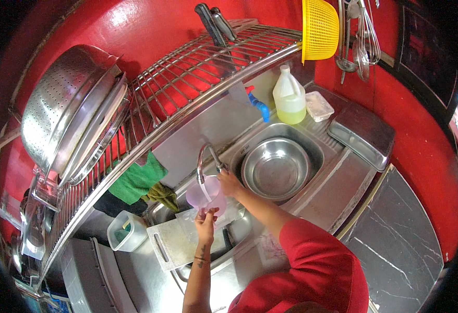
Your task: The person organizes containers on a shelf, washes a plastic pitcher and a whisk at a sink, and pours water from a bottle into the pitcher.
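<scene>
My left hand (205,222) grips a translucent pink plastic pitcher (216,203) by its near side. Water runs into it from the curved spout of a chrome faucet (200,166). At the base of that faucet, my right hand (228,183) has its fingers on the handle (222,167). Below the pitcher, a white cutting board (174,244) lies across the left sink basin (242,231). A black handle (227,238) shows beside the board. In the right basin sits a round steel bowl (276,168).
A wire rack (197,86) overhead holds a steel colander (68,101) and knives (213,23). Behind the right basin stand a jug of yellow-green liquid (289,98) and a blue tap (259,106). A plastic tub with a sponge (127,234) and hanging green cloth (139,180) are at left.
</scene>
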`<state>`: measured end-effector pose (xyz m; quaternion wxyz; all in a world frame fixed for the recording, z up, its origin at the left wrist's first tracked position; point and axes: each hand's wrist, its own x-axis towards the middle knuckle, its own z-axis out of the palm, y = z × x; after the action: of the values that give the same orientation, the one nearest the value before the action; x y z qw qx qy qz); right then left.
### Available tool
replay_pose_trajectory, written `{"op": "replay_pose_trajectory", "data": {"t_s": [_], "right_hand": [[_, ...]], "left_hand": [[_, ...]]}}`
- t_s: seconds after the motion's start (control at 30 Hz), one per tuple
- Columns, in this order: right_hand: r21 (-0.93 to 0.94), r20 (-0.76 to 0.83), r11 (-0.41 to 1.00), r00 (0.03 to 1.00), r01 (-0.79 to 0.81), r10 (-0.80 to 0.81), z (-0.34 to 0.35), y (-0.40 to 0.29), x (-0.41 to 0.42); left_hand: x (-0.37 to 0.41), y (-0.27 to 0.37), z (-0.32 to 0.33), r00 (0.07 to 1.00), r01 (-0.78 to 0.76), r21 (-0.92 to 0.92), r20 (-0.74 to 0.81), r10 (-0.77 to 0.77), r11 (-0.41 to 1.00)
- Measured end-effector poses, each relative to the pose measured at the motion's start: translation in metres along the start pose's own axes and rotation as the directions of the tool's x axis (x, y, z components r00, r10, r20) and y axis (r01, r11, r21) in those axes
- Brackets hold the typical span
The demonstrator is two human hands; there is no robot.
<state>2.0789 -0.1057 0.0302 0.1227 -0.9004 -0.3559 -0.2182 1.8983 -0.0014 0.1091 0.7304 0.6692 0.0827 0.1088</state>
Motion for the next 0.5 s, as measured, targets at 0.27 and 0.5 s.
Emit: {"op": "replay_pose_trajectory", "data": {"t_s": [0.27, 0.5], "right_hand": [[0.155, 0.009, 0.986, 0.998, -0.067, 0.066, -0.002, -0.006, 0.001], [0.358, -0.063, 0.923, 0.983, -0.139, 0.172, 0.043, 0.015, -0.006]], "left_hand": [[-0.004, -0.001, -0.004, 0.997, 0.079, 0.020, -0.017, -0.079, 0.997], [-0.001, -0.004, 0.004, 0.998, 0.039, 0.059, 0.039, -0.041, 0.997]]}}
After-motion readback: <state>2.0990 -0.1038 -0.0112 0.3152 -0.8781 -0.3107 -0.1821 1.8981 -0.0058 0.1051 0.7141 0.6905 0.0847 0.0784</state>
